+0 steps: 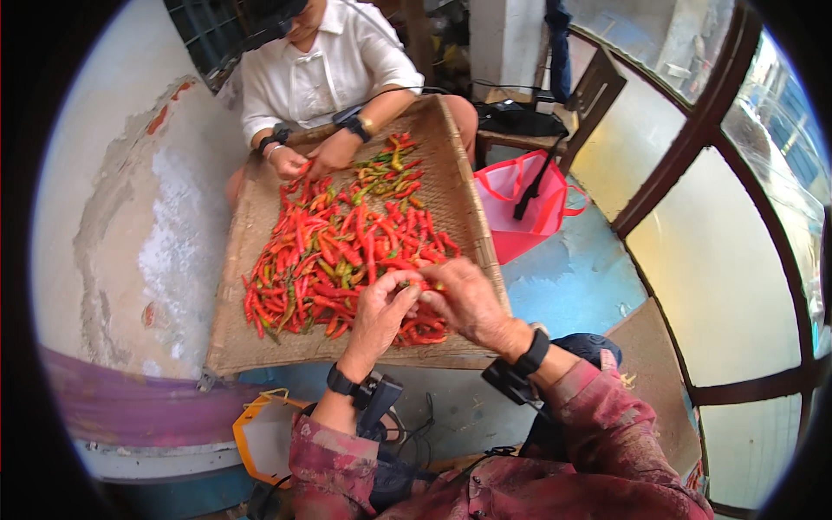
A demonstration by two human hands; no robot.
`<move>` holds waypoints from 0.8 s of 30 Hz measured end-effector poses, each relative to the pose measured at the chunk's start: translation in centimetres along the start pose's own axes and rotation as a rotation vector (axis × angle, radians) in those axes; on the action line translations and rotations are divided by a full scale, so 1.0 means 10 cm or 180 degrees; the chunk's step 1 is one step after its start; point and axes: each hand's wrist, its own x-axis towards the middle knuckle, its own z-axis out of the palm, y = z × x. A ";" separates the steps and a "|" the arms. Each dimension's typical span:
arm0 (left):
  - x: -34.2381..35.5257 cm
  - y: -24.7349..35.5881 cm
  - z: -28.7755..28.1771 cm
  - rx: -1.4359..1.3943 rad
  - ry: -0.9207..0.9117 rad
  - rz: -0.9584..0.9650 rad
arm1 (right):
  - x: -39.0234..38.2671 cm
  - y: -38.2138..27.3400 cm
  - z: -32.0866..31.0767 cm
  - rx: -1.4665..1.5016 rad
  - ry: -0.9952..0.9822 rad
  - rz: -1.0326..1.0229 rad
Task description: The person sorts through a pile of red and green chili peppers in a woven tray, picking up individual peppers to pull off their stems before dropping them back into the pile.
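A large woven bamboo tray holds a heap of chili peppers, mostly red with some green and yellowish ones. Over the near right part of the heap my two hands meet. The fingers of my left hand are closed in a pinch on a chili pepper, of which only a little red and green shows. My right hand pinches the same pepper from the other side, its fingers bent and covering most of it. Each of my wrists wears a black strap with a small device.
Across the tray a person in a white shirt handles peppers with both hands. To the right are a pink-and-white bag and a wooden chair with a black bag. A peeling wall stands left, framed glass panels right.
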 end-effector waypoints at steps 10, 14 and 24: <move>-0.01 0.01 0.03 0.0079 0.0280 0.0257 | 0.04 -0.05 0.08 0.0670 -0.0312 0.0338; 0.01 -0.05 0.01 -0.0033 0.0378 0.0315 | 0.03 -0.08 0.11 0.0884 -0.0513 0.0344; -0.07 -0.11 -0.07 -0.0163 0.0243 0.0316 | -0.05 -0.07 0.30 0.0993 -0.0350 0.0427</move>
